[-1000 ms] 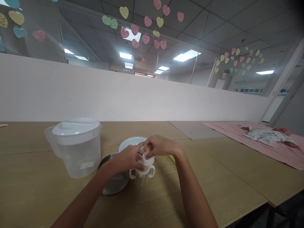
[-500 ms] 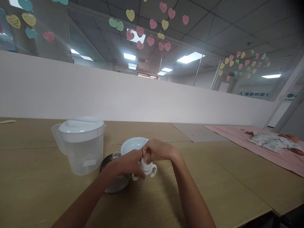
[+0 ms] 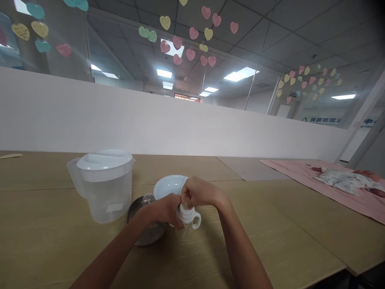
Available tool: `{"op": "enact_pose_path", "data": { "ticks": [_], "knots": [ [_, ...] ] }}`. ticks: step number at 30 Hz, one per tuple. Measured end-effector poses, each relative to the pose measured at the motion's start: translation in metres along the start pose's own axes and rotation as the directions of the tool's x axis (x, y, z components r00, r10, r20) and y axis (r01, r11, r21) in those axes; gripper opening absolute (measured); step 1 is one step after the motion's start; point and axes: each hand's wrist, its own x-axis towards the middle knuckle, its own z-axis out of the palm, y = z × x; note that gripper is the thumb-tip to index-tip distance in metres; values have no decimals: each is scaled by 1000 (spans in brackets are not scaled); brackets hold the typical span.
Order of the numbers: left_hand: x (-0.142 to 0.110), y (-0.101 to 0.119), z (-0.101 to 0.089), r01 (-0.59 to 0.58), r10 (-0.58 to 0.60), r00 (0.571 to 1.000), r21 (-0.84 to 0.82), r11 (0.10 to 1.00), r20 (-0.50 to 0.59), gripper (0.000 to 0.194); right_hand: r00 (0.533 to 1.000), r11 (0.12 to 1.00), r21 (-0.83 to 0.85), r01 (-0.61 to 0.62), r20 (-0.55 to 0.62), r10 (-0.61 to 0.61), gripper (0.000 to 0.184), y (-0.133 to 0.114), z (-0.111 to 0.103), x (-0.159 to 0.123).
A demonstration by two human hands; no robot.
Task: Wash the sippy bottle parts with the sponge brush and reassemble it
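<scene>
A baby bottle (image 3: pixel 187 216) with a white collar and curved white side handles is between my hands, over the table. My left hand (image 3: pixel 168 209) is wrapped round its collar from the left. From above, my right hand (image 3: pixel 197 192) pinches the nipple at the top of the collar; my fingers hide most of it. Just left of the bottle sits a round metal bowl (image 3: pixel 150 237), partly behind my left wrist, with a clear dome-shaped cap (image 3: pixel 148 198) at its far side. A white dish (image 3: pixel 170 184) lies behind my hands.
A lidded translucent plastic pitcher (image 3: pixel 105 192) stands to the left, liquid inside. At far right a baby doll (image 3: pixel 341 178) in patterned clothing lies on a pink cloth (image 3: pixel 288 170). A flat wooden stick (image 3: pixel 11 156) is at far left. A white wall (image 3: pixel 180 128) borders the table.
The bottle has turned slightly, and its left handle is now mostly hidden. My left fingers have shifted a little on the collar. The right hand keeps its pinch.
</scene>
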Motion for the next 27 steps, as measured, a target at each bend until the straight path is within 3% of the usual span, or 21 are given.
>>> {"op": "enact_pose_path", "data": {
  "ticks": [6,16,21,27],
  "knots": [
    [1,-2,1,40,-40,999,5,999,-17,22,996,991,-112,67,-59,-74,23,-7,0,-2],
    [2,-7,-2,44,-44,999,-9,999,2,28,993,990,-72,117,-21,-119,27,-2,3,5],
    [3,-15,-5,77,-78,997,42,996,6,46,989,989,-27,146,20,-145,34,3,3,10],
    [-3,-9,-10,103,-105,994,45,994,42,48,971,972,30,233,56,-234,38,12,4,18]
  ]
}}
